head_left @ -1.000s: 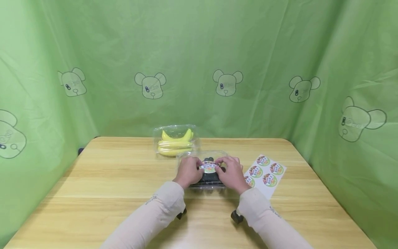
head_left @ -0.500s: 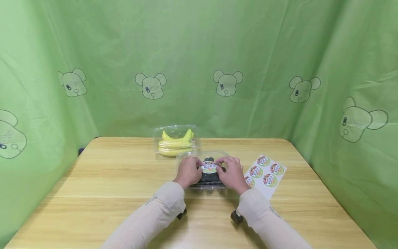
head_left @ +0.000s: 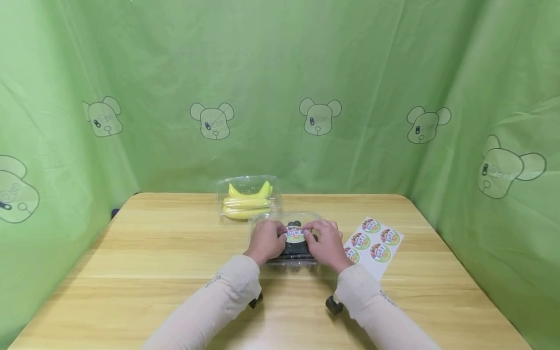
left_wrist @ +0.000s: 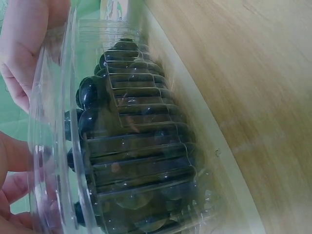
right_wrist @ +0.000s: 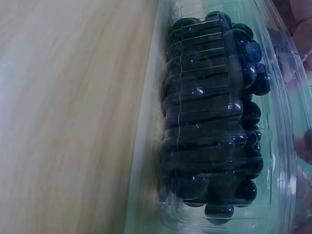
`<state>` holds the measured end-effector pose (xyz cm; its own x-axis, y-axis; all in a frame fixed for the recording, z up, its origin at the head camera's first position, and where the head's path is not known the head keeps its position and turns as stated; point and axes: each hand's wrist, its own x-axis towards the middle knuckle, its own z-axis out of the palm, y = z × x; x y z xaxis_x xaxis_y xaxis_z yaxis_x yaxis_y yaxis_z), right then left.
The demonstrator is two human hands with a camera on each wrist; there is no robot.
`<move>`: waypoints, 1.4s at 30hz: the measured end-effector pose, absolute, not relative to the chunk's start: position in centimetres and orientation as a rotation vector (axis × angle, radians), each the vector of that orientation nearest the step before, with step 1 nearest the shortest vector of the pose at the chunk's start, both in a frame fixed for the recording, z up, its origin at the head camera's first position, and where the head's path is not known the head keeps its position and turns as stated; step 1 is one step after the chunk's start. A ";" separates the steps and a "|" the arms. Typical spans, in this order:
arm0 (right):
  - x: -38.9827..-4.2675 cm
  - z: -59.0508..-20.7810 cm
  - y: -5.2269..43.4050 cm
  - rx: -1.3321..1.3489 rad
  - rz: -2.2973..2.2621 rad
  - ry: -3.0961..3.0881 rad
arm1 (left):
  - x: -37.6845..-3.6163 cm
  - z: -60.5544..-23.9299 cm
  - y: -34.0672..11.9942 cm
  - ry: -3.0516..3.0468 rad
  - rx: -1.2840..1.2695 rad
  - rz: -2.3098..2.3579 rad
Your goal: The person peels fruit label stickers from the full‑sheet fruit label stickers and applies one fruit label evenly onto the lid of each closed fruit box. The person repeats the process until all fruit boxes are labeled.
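A clear plastic clamshell box (head_left: pixel 292 263) of dark round berries (head_left: pixel 295 250) stands on the wooden table (head_left: pixel 166 243), just in front of me. A round colourful sticker (head_left: pixel 295 234) lies on its lid. My left hand (head_left: pixel 264 240) and right hand (head_left: pixel 325 243) rest on the lid from either side, fingertips pressing the sticker's edges. In the left wrist view the box (left_wrist: pixel 136 146) fills the frame, with fingers (left_wrist: pixel 12 195) laid on the lid. In the right wrist view the berries (right_wrist: pixel 209 122) show through the ribbed wall, and fingers (right_wrist: pixel 300 19) show at the lid's edge.
A second clear box with yellow bananas (head_left: pixel 247 198) stands right behind the berry box. A white sheet of round stickers (head_left: pixel 374 243) lies to the right of my right hand. Green cloth walls close in the table on three sides.
The sticker has come down flatter onto the lid, and my fingertips have closed in over its edges. The box and both arms have stayed in place.
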<state>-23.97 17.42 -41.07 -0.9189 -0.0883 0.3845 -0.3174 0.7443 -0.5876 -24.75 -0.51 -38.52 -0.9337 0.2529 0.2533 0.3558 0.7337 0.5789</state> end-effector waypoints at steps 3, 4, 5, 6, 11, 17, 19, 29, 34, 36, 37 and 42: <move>-23.9 -41.0 17.4 0.332 0.946 -2.614 | -24.7 -38.5 -0.5 -2.766 -0.515 -0.978; -23.9 -41.0 17.3 0.334 0.942 -2.615 | -24.7 -38.5 -0.6 -2.762 -0.522 -0.976; -23.9 -41.0 17.3 0.335 0.938 -2.618 | -24.7 -38.5 -0.5 -2.761 -0.524 -0.978; -23.9 -41.0 17.3 0.336 0.932 -2.620 | -24.6 -38.5 -0.5 -2.763 -0.524 -0.979; -23.9 -41.0 17.3 0.338 0.924 -2.620 | -24.6 -38.5 -0.5 -2.758 -0.525 -0.977; -24.0 -41.2 17.4 0.347 0.898 -2.605 | -24.5 -38.3 -0.5 -2.762 -0.522 -0.986; -24.1 -41.3 17.4 0.348 0.893 -2.606 | -24.5 -38.2 -0.5 -2.765 -0.522 -0.986; -23.8 -40.7 17.5 0.337 0.927 -2.661 | -24.7 -38.3 -0.6 -2.789 -0.513 -1.038; -23.7 -40.1 18.0 0.304 1.028 -2.669 | -24.7 -38.0 -0.8 -2.775 -0.482 -1.145; -23.6 -39.9 18.2 0.275 1.096 -2.660 | -24.6 -37.9 -0.9 -2.750 -0.452 -1.201; -23.6 -39.8 18.3 0.259 1.127 -2.657 | -24.5 -38.0 -1.0 -2.729 -0.430 -1.225; -23.5 -39.8 18.9 0.152 1.227 -2.653 | -24.5 -38.1 -1.5 -2.610 -0.260 -1.320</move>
